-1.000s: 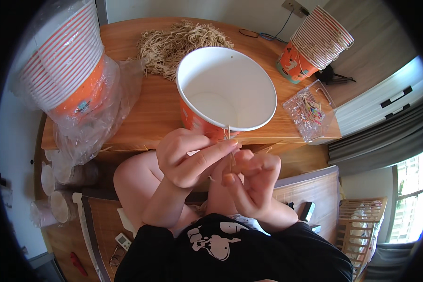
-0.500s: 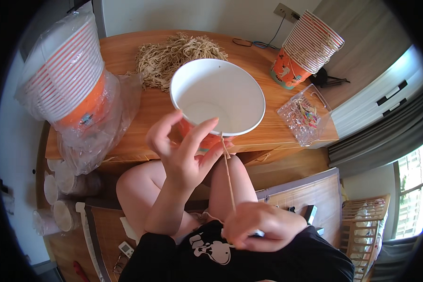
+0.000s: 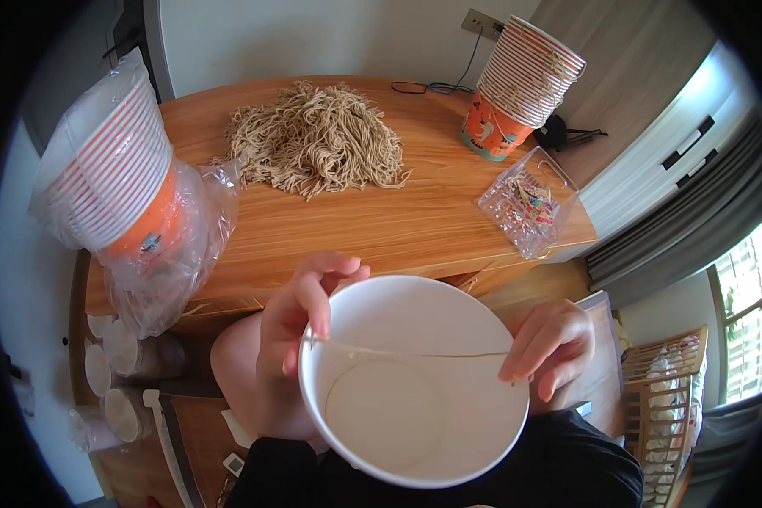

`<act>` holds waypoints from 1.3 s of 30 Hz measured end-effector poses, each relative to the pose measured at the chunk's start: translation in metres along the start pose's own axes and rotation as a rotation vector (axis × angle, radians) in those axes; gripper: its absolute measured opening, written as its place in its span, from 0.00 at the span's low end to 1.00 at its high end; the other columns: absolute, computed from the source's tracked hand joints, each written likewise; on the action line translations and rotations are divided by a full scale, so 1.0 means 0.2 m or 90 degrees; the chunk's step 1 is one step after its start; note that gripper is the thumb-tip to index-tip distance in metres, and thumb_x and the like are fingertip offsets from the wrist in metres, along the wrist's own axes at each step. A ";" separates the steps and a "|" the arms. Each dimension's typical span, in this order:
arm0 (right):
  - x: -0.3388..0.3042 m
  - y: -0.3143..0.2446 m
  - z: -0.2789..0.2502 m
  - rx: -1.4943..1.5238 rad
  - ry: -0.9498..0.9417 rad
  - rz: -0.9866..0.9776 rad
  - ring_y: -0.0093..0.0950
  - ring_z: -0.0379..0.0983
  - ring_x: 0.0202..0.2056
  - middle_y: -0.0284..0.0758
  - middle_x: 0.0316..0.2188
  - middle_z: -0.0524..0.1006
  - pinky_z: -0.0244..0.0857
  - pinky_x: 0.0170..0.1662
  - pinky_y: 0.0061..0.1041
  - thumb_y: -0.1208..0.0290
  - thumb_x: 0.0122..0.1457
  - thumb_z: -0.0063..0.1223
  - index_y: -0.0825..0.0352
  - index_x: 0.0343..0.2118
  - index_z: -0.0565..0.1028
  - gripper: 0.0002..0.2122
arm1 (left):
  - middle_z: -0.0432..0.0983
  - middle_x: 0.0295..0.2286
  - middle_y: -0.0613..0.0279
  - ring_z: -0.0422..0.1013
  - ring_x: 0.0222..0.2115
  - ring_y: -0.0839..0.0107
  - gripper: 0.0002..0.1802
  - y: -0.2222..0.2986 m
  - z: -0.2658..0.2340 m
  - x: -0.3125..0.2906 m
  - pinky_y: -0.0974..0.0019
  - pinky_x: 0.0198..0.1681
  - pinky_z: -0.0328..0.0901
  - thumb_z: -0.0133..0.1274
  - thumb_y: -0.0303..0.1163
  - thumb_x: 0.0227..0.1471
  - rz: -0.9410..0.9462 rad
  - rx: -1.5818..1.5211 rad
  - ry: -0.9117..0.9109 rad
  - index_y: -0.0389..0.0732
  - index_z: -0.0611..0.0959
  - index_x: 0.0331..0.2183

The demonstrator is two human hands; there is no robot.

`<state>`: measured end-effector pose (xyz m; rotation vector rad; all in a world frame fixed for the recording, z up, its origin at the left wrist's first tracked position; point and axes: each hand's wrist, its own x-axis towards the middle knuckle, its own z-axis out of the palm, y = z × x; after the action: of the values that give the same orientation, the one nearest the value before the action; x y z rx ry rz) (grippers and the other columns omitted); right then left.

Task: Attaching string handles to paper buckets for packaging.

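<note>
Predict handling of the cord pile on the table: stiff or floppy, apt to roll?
The cord pile is probably floppy: its strands bend and loop. It likely snags, since strands cross and overlap. Pushed, it would probably spread rather than roll, lying as a loose heap.

The wooden table (image 3: pixel 330 229) carries a bagged stack of buckets (image 3: pixel 144 199) at left, a heap of string (image 3: pixel 317 144) and a cable (image 3: pixel 442 87) far back, and, at right, another bucket stack (image 3: pixel 516 93) with a clear tray (image 3: pixel 535 241) nearer.
</note>
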<state>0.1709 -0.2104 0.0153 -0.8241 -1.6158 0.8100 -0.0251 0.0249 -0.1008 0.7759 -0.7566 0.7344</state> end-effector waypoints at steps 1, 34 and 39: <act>-0.01 0.00 0.00 0.060 -0.039 0.015 0.31 0.79 0.28 0.48 0.36 0.83 0.71 0.30 0.25 0.75 0.49 0.71 0.76 0.37 0.82 0.14 | 0.58 0.62 0.48 0.60 0.63 0.58 0.22 -0.01 -0.01 -0.01 0.54 0.65 0.57 0.66 0.49 0.52 -0.036 -0.004 0.041 0.40 0.81 0.34; 0.27 0.18 0.43 -0.535 0.323 0.112 0.34 0.82 0.40 0.43 0.40 0.84 0.75 0.43 0.27 0.88 0.54 0.57 0.71 0.44 0.81 0.14 | 0.56 0.20 0.79 0.50 0.16 0.85 0.17 -0.23 0.29 -0.07 0.79 0.15 0.45 0.40 0.50 0.69 -0.202 -0.309 0.576 0.52 0.78 0.43; 0.19 0.21 0.38 -0.503 0.365 0.098 0.33 0.82 0.39 0.41 0.36 0.84 0.75 0.41 0.27 0.88 0.54 0.57 0.70 0.39 0.82 0.11 | 0.54 0.20 0.76 0.46 0.16 0.82 0.18 -0.19 0.29 -0.02 0.77 0.14 0.42 0.40 0.48 0.70 -0.095 -0.109 0.576 0.49 0.78 0.36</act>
<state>0.0941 -0.1628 -0.0133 -1.5818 -1.3326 -0.0317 -0.0148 -0.0417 -0.0874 0.2739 0.0604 0.7741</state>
